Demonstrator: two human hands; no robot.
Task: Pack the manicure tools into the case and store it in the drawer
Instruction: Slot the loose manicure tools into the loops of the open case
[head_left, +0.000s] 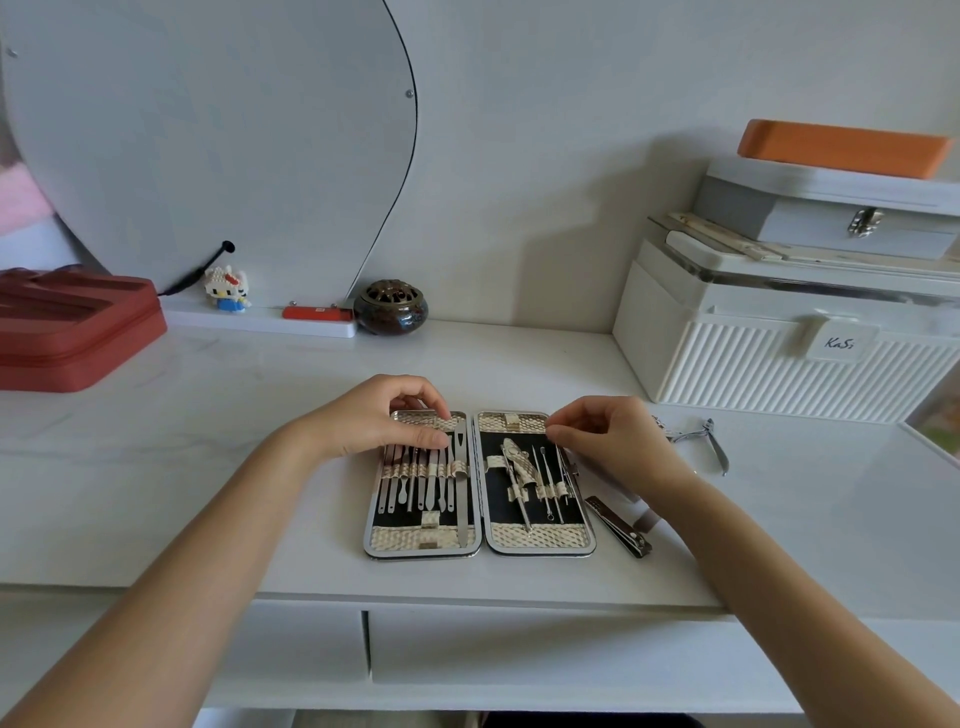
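Observation:
The manicure case (480, 543) lies open flat on the white desk, its black lining holding several steel tools under woven loops. My left hand (379, 418) rests on the top of the case's left half, fingers curled over the tool heads beside a long nail file (462, 488). My right hand (608, 439) hovers at the upper right corner of the case, fingertips pinched together near a thin tool there. A nail clipper (618, 526) lies on the desk just right of the case. A cuticle nipper (706, 441) lies farther right. Closed drawer fronts (519, 649) sit below the desk edge.
A white ribbed storage box (779, 364) with more boxes stacked on it stands at the right. A red case (67, 327) sits at the left. A dark round incense burner (390, 306) and a small toy figure (227, 289) stand at the back by a mirror.

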